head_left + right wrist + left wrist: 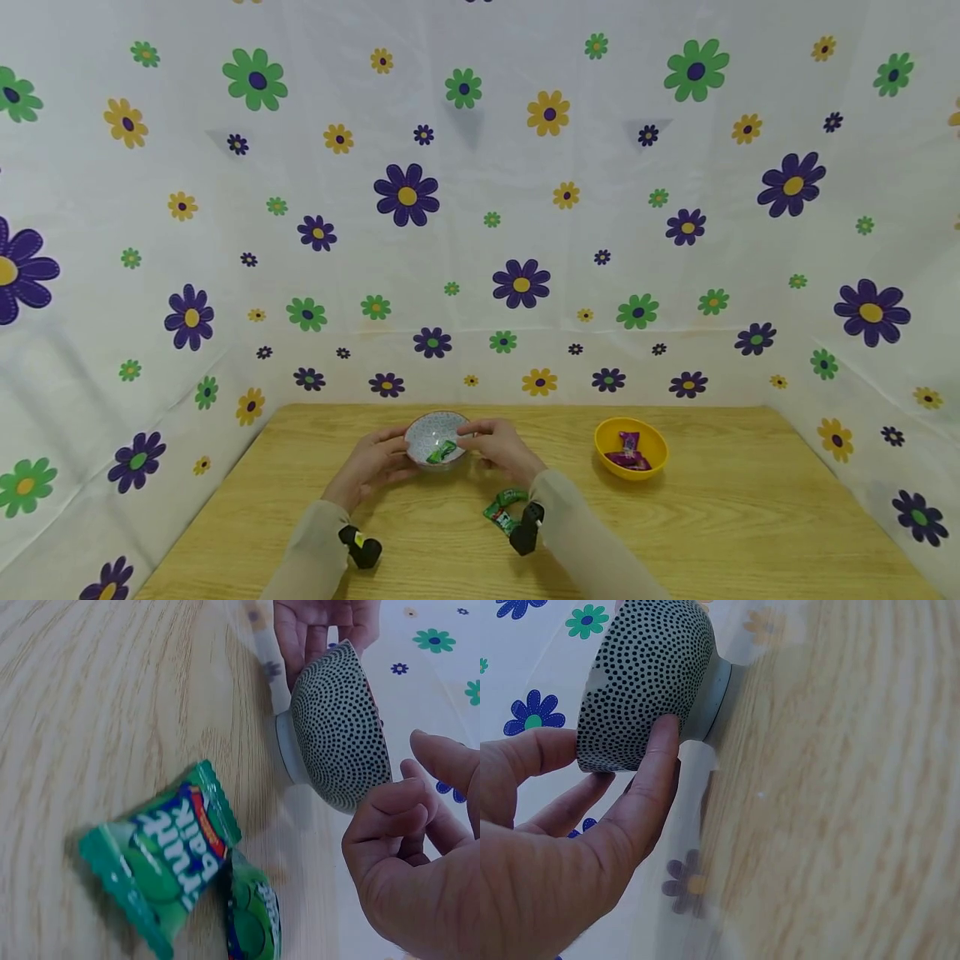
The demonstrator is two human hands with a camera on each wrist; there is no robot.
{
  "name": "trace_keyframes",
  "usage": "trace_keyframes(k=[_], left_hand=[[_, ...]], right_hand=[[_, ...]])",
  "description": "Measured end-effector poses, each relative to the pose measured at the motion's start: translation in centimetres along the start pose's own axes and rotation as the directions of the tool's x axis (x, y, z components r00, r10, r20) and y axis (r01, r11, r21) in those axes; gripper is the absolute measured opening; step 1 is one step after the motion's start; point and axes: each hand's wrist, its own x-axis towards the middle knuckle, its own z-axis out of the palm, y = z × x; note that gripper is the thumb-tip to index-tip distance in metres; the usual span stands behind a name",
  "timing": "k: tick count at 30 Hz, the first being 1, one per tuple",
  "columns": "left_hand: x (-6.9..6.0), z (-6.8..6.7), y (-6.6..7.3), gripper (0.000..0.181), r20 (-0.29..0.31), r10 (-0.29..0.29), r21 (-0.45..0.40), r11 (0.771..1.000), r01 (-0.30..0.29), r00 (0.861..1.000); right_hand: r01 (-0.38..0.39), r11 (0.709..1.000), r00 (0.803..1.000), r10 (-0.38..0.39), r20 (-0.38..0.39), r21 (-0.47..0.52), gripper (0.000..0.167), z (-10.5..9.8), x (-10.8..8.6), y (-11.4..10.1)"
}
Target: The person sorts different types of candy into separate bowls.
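Observation:
A small dotted bowl (427, 428) stands upright at the back of the wooden table, a green candy (442, 452) inside it. From the left, my left hand (372, 463) holds its side, with the fingers and thumb spread along the dotted outside (649, 675) and rim. On the opposite side, my right hand (502, 449) grips the rim with bent fingers, some reaching over the edge. Two green wrapped candies lie on the table below my right wrist; one wrapper (161, 855) shows lettering, and the other candy (253, 911) touches it.
To the right stands a yellow bowl (652, 469) with several purple wrapped candies (628, 454) in it. A white flowered cloth (480, 250) rises behind the wooden table (720, 517) and along both sides.

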Motion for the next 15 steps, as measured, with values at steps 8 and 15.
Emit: trace_keyframes(k=[8, 15], left_hand=[[0.2, -0.2, -0.2, 0.048, 0.011, 0.009, -0.001, 1.0, -0.009, 1.0], [0.0, -0.1, -0.1, 0.047, 0.012, 0.008, 0.005, 1.0, -0.008, 1.0]], right_hand=[[-0.007, 1.0, 0.999, 0.007, 0.037, -0.013, 0.034, -1.8, 0.0, 0.2], [0.001, 0.998, 0.997, 0.003, 0.08, -0.059, 0.037, -3.3, -0.5, 0.3]])
